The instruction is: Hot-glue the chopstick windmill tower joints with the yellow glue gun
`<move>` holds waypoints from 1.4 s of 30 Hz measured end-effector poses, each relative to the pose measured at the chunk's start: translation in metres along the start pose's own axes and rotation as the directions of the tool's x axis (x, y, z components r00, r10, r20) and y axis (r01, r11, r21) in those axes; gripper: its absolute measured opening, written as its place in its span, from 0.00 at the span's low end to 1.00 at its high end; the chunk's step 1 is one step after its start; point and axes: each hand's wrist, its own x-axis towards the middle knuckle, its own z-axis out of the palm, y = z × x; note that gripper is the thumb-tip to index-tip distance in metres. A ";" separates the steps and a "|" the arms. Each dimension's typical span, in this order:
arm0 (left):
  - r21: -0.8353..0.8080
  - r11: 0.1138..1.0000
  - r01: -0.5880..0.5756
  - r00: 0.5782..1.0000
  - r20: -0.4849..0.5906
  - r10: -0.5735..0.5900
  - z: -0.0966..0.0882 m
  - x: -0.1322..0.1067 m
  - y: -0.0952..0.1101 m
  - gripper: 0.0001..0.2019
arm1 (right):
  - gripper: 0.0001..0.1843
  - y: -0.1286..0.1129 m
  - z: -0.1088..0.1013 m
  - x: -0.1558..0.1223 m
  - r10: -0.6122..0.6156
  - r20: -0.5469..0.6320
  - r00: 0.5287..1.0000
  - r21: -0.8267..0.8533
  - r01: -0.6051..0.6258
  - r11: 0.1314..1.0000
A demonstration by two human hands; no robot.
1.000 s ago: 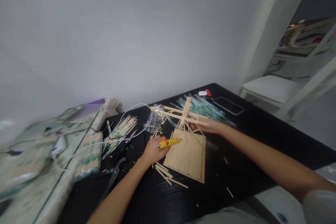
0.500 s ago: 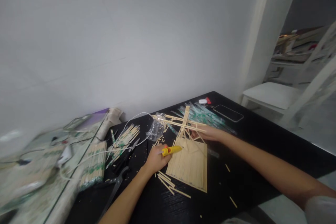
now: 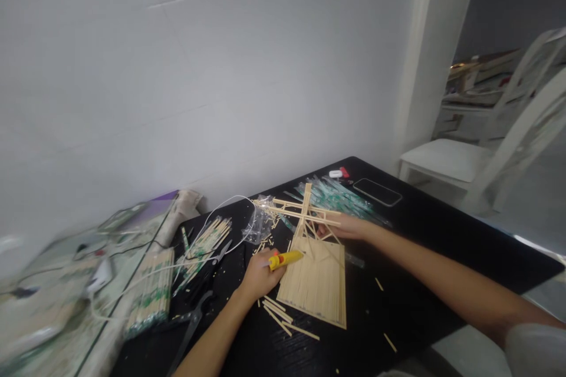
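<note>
My left hand (image 3: 257,273) is closed around a yellow glue gun (image 3: 286,258), whose tip points at the left edge of a flat panel of wooden sticks (image 3: 316,283) lying on the black table (image 3: 442,247). A frame of crossed sticks (image 3: 302,212) rises from the far end of the panel. My right hand (image 3: 342,226) grips that frame at its right side, the fingers wrapped around its sticks.
Loose sticks (image 3: 278,311) lie beside the panel. Left of my hand are black scissors (image 3: 194,312), wrapped chopstick bundles (image 3: 152,285) and a white cable (image 3: 221,203). Green-wrapped chopsticks (image 3: 342,197), a phone (image 3: 377,191) and a white chair (image 3: 464,159) are to the right.
The view has tilted and shifted a little. Both hands keep their hold, and the glue gun's tip stays at the panel's left edge.
</note>
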 end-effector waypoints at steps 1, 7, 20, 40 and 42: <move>-0.003 1.000 -0.002 1.000 -0.001 0.002 0.000 0.000 0.000 0.12 | 0.29 0.001 -0.001 0.000 -0.001 0.001 1.000 0.001 0.001 1.000; -0.010 1.000 -0.008 1.000 -0.019 0.007 0.000 0.000 0.000 0.12 | 0.30 0.007 -0.005 0.004 -0.007 -0.003 1.000 0.016 0.007 1.000; 0.020 0.998 -0.064 0.998 -0.024 0.065 -0.002 0.000 -0.002 0.13 | 0.29 0.006 -0.002 0.005 -0.008 -0.008 1.000 0.002 0.008 1.000; 0.018 0.996 -0.085 0.995 -0.057 0.086 -0.013 0.005 0.008 0.14 | 0.15 0.009 -0.016 0.011 -0.005 0.064 0.998 0.059 0.002 0.998; 0.029 0.997 -0.073 0.996 -0.048 0.074 -0.014 0.006 0.009 0.14 | 0.14 0.007 -0.016 0.011 -0.008 0.064 0.998 0.051 0.005 0.999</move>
